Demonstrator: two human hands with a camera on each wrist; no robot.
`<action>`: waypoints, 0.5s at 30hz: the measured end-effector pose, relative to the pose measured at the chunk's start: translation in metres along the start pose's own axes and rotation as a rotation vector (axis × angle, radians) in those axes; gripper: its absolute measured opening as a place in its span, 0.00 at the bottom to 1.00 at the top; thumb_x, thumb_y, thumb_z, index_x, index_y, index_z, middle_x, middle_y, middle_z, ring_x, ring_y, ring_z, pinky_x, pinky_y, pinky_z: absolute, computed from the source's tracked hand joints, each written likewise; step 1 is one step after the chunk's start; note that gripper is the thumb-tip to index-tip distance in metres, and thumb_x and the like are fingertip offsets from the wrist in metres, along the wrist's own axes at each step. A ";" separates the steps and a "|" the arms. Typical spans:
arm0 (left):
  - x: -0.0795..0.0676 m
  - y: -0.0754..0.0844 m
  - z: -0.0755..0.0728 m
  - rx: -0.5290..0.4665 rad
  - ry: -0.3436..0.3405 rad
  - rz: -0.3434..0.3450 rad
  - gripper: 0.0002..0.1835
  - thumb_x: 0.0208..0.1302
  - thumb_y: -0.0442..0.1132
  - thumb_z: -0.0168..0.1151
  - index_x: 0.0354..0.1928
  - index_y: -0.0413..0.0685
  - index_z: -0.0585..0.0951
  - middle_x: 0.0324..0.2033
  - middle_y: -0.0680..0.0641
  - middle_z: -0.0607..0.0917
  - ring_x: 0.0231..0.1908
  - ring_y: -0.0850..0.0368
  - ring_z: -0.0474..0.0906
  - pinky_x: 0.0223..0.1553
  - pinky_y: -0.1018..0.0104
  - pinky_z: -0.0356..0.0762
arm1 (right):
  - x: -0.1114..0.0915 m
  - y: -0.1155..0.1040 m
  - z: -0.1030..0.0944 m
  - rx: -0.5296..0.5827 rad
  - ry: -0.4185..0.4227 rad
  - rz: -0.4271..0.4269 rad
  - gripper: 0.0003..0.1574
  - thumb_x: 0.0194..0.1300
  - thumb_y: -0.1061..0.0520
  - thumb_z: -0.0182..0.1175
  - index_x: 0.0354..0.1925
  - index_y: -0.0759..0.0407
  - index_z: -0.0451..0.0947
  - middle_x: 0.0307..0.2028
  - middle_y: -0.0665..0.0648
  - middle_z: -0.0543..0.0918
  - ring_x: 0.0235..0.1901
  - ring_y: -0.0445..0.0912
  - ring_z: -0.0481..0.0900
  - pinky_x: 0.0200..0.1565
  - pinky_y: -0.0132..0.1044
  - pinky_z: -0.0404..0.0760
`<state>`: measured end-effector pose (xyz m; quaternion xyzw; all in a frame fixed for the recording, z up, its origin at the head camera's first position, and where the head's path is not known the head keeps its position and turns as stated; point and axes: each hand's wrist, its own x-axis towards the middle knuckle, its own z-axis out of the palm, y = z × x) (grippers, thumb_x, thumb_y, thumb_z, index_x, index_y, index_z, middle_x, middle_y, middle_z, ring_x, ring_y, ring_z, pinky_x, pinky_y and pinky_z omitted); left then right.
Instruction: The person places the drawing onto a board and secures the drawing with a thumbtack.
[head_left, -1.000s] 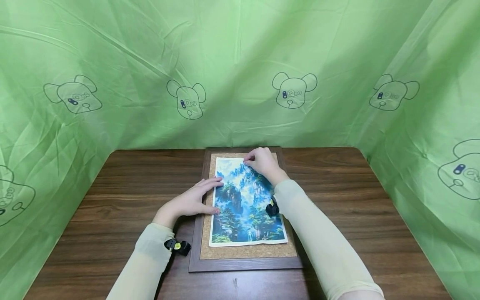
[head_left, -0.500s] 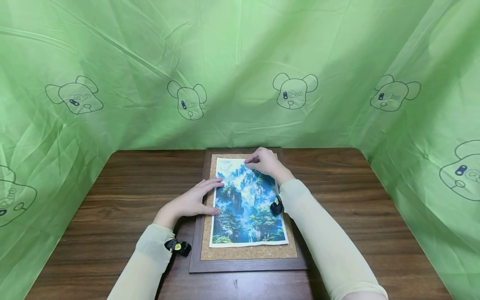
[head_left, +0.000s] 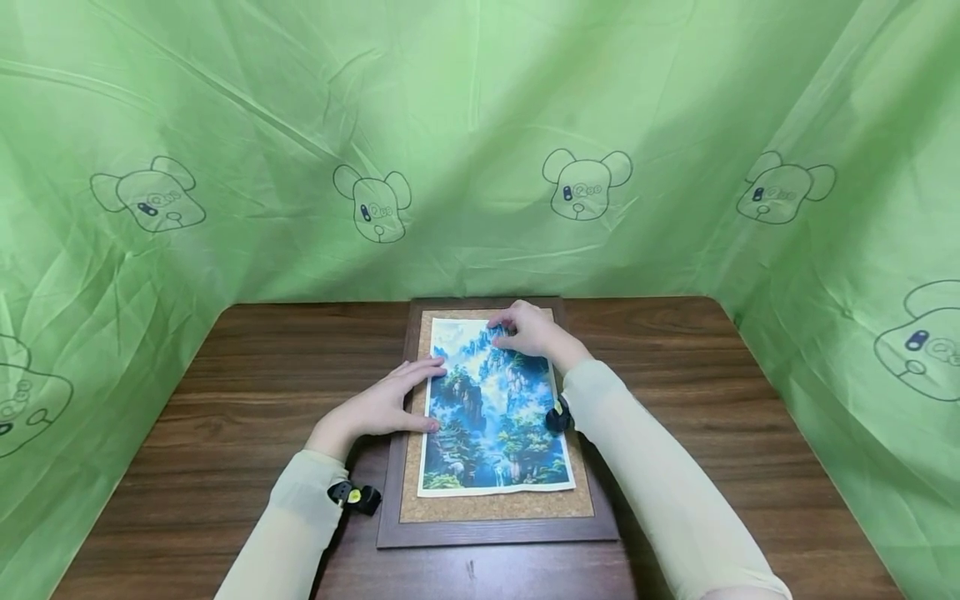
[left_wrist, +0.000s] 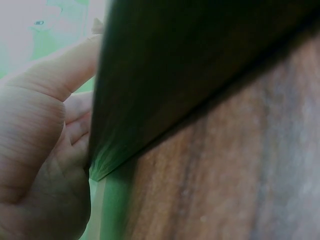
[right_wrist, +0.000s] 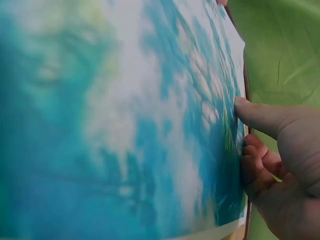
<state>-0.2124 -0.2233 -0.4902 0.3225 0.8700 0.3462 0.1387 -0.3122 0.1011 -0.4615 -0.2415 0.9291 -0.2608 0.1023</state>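
Note:
A blue landscape print (head_left: pixel 487 417) with a white border lies on a cork board (head_left: pixel 495 507) in a dark brown frame. My left hand (head_left: pixel 378 406) rests at the print's left edge, fingers and thumb spread and fairly straight. Near the top of the print, my right hand (head_left: pixel 534 332) touches it with thumb and index finger apart, and I see nothing between them. In the right wrist view the thumb (right_wrist: pixel 260 116) lies against the picture's face, the other fingers bent at its edge. The left wrist view shows the left palm (left_wrist: pixel 55 185) beside the board's dark side; its fingertips are hidden.
The framed board lies on a brown wood-grain table (head_left: pixel 300 350), its far edge close to the green curtain (head_left: pixel 480 125) that surrounds the table on the back and sides. Black wrist cameras sit on both sleeves, the right one (head_left: pixel 558 415) just over the print's right edge.
My right thumb and index finger have parted from a pinch at the print's top edge, and the thumb has slid slightly downward. The right forearm has shifted slightly right. My left hand stays in place.

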 end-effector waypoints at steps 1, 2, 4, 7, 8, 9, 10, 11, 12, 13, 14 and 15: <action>-0.001 0.000 0.000 -0.002 0.001 -0.004 0.49 0.68 0.56 0.79 0.84 0.46 0.67 0.86 0.44 0.59 0.86 0.32 0.42 0.82 0.30 0.39 | -0.001 -0.001 0.000 -0.007 -0.010 -0.008 0.25 0.79 0.51 0.70 0.69 0.53 0.84 0.59 0.60 0.80 0.58 0.55 0.78 0.61 0.54 0.79; -0.001 0.000 0.000 -0.003 0.003 -0.008 0.49 0.68 0.56 0.79 0.84 0.47 0.67 0.86 0.44 0.59 0.86 0.32 0.42 0.82 0.30 0.39 | -0.002 -0.001 0.000 -0.011 -0.019 -0.018 0.27 0.79 0.51 0.70 0.71 0.53 0.83 0.60 0.61 0.79 0.60 0.55 0.78 0.63 0.54 0.79; -0.002 0.000 0.000 -0.003 0.005 -0.012 0.49 0.67 0.56 0.79 0.84 0.47 0.67 0.86 0.44 0.59 0.86 0.32 0.42 0.82 0.30 0.39 | -0.006 -0.003 0.000 -0.004 -0.029 -0.034 0.30 0.78 0.51 0.70 0.74 0.52 0.79 0.63 0.63 0.78 0.62 0.56 0.78 0.64 0.56 0.79; -0.003 0.000 -0.001 -0.003 0.000 -0.021 0.49 0.68 0.56 0.79 0.84 0.47 0.67 0.86 0.44 0.57 0.85 0.31 0.41 0.81 0.28 0.42 | -0.016 -0.002 -0.004 0.010 -0.023 -0.068 0.34 0.77 0.52 0.71 0.77 0.53 0.76 0.66 0.65 0.77 0.65 0.58 0.78 0.66 0.58 0.79; -0.003 0.000 -0.001 -0.005 -0.002 -0.026 0.49 0.68 0.56 0.79 0.84 0.48 0.67 0.87 0.44 0.56 0.86 0.32 0.41 0.81 0.27 0.43 | -0.021 -0.002 -0.007 0.014 -0.015 -0.076 0.35 0.77 0.52 0.71 0.77 0.54 0.76 0.66 0.65 0.77 0.66 0.58 0.78 0.66 0.58 0.79; -0.003 0.000 -0.002 -0.006 -0.005 -0.031 0.49 0.68 0.56 0.79 0.84 0.49 0.67 0.87 0.44 0.55 0.86 0.32 0.41 0.80 0.27 0.45 | -0.026 -0.001 -0.010 0.014 -0.006 -0.090 0.35 0.77 0.52 0.72 0.76 0.56 0.77 0.67 0.65 0.77 0.66 0.59 0.79 0.67 0.58 0.78; -0.003 0.001 -0.002 -0.004 -0.003 -0.034 0.49 0.68 0.56 0.79 0.84 0.50 0.67 0.87 0.44 0.54 0.86 0.33 0.42 0.80 0.27 0.47 | -0.031 0.000 -0.014 0.007 0.005 -0.101 0.34 0.76 0.52 0.72 0.75 0.57 0.77 0.67 0.65 0.78 0.66 0.59 0.79 0.67 0.59 0.78; -0.004 0.001 -0.003 -0.001 0.002 -0.034 0.49 0.68 0.55 0.79 0.84 0.50 0.66 0.87 0.43 0.53 0.86 0.34 0.43 0.79 0.27 0.49 | -0.037 0.002 -0.019 -0.001 0.016 -0.112 0.34 0.76 0.52 0.72 0.74 0.58 0.78 0.67 0.64 0.78 0.66 0.59 0.79 0.68 0.59 0.78; -0.004 0.002 -0.005 0.008 0.012 -0.030 0.49 0.68 0.55 0.79 0.85 0.50 0.66 0.88 0.43 0.52 0.86 0.35 0.45 0.79 0.27 0.51 | -0.043 0.003 -0.024 -0.014 0.028 -0.122 0.33 0.76 0.51 0.72 0.73 0.59 0.79 0.67 0.64 0.78 0.66 0.59 0.79 0.68 0.59 0.78; -0.005 0.003 -0.007 0.023 0.026 -0.023 0.49 0.69 0.54 0.78 0.85 0.50 0.65 0.87 0.42 0.52 0.85 0.36 0.46 0.79 0.28 0.53 | -0.050 0.005 -0.029 -0.033 0.041 -0.133 0.32 0.76 0.51 0.71 0.73 0.59 0.79 0.67 0.64 0.79 0.65 0.59 0.79 0.67 0.60 0.77; -0.006 0.003 -0.010 0.042 0.044 -0.016 0.49 0.69 0.54 0.78 0.85 0.48 0.65 0.87 0.40 0.53 0.85 0.36 0.48 0.79 0.29 0.53 | -0.058 0.006 -0.035 -0.048 0.051 -0.143 0.32 0.76 0.50 0.71 0.72 0.60 0.80 0.67 0.64 0.79 0.66 0.60 0.78 0.68 0.60 0.77; -0.007 0.003 -0.014 0.063 0.065 -0.007 0.49 0.70 0.54 0.77 0.85 0.47 0.64 0.87 0.39 0.54 0.85 0.36 0.50 0.79 0.30 0.53 | -0.065 0.008 -0.041 -0.068 0.064 -0.161 0.32 0.77 0.50 0.71 0.71 0.61 0.80 0.67 0.64 0.80 0.67 0.60 0.78 0.69 0.61 0.76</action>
